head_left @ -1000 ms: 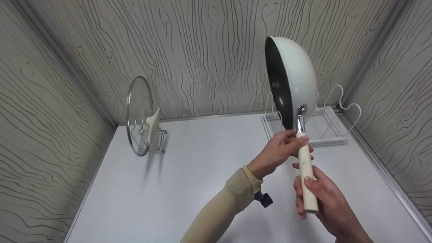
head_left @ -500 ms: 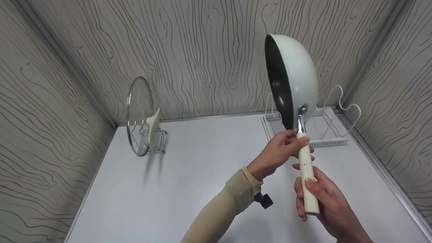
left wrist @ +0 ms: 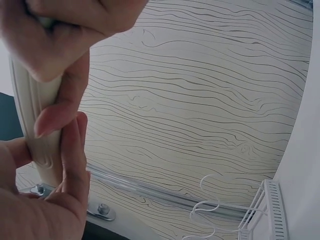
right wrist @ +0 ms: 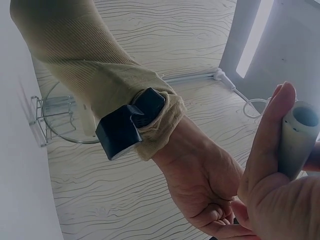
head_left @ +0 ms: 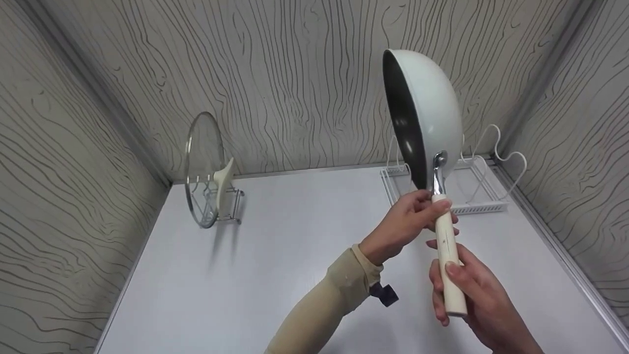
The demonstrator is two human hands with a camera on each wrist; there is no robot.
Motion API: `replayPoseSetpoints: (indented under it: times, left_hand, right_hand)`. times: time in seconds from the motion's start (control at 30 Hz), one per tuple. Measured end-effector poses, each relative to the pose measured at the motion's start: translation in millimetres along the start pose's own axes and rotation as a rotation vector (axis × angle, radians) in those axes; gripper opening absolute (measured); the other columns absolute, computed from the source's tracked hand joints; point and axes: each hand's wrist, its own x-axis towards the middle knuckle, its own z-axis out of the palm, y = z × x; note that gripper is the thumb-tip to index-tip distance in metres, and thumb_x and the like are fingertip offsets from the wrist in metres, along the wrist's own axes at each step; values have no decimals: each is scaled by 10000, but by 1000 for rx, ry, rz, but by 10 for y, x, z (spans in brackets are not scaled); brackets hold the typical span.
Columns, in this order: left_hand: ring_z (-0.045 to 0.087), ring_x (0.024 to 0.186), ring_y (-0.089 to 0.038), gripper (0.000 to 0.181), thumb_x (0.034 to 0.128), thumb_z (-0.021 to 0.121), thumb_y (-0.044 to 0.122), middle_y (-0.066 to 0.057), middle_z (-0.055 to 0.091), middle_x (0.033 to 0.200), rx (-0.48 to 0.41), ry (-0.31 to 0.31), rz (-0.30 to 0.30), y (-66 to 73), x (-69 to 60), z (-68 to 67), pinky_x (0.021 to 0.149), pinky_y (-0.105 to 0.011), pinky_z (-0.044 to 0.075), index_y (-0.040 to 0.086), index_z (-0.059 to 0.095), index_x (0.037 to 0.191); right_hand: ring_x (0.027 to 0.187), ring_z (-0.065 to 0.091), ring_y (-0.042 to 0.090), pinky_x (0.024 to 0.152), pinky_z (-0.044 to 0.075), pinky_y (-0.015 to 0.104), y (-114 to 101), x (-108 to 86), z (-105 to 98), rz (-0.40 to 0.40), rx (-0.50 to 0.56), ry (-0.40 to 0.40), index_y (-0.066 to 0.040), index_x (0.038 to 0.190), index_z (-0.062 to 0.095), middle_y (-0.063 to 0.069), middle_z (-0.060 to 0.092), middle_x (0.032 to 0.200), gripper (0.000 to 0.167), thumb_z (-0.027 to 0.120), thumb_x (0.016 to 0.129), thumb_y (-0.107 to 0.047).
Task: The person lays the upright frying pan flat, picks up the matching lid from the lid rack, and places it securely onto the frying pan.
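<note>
Gripping the cream handle [head_left: 446, 250] with both hands, I held the pan [head_left: 437, 108] up off the white tabletop [head_left: 270, 275], bowl uppermost, its dark inside facing left and its pale outside right. My left hand [head_left: 403, 219] was curled round the top of the handle, just below the metal bracket [head_left: 439, 179], thumb across the front. My right hand [head_left: 476, 290] was wrapped round the lower part, and the handle's hollow end showed in the right wrist view. Seen from my head, the pan overlapped the white wire rack [head_left: 479, 209] at the back right. Well apart, at the back left, a glass lid [head_left: 202, 172] stood on edge at a small metal stand [head_left: 238, 207]. A dark device [head_left: 385, 294] sat at my tan left cuff [head_left: 366, 263].
</note>
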Motion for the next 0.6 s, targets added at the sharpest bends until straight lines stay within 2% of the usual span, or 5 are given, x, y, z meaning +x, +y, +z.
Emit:
replayPoseSetpoints:
  times: [0.2, 0.3, 0.47, 0.6]
  left_hand:
    - [752, 844, -83, 245, 1066, 581, 239, -135, 763, 1023, 6, -4, 4, 14, -9, 14, 818, -232, 573, 57, 586, 1229]
    - [751, 846, -80, 260, 1069, 578, 235, -134, 763, 1030, 3, -13, 7, 25, -7, 22, 821, -229, 571, 38, 580, 1238]
    - [750, 840, -82, 249, 1071, 577, 224, -56, 764, 992, -15, -13, 8, 34, -10, 31, 808, -225, 567, 37, 581, 1234]
    - [750, 836, -83, 230, 1070, 580, 223, -79, 765, 1001, -15, -7, 8, 27, -20, 42, 844, -238, 572, 58, 585, 1229]
  right_hand:
    - [727, 699, 179, 637, 617, 315, -9, -21, 5, -6, 2, -6, -90, 1552, 115, 4, 590, 994, 416, 218, 1155, -162]
    - [727, 707, 178, 633, 618, 309, -15, -27, 19, -40, 11, -21, -90, 1553, 150, 6, 596, 992, 409, 208, 1152, -141]
    - [721, 718, 173, 617, 618, 292, -25, -31, 56, -105, 32, -44, -68, 1546, 210, 16, 610, 990, 403, 190, 1145, -101]
    - [728, 719, 179, 623, 616, 291, -19, -44, 51, -110, 53, -62, -73, 1548, 212, 17, 609, 996, 408, 177, 1143, -96]
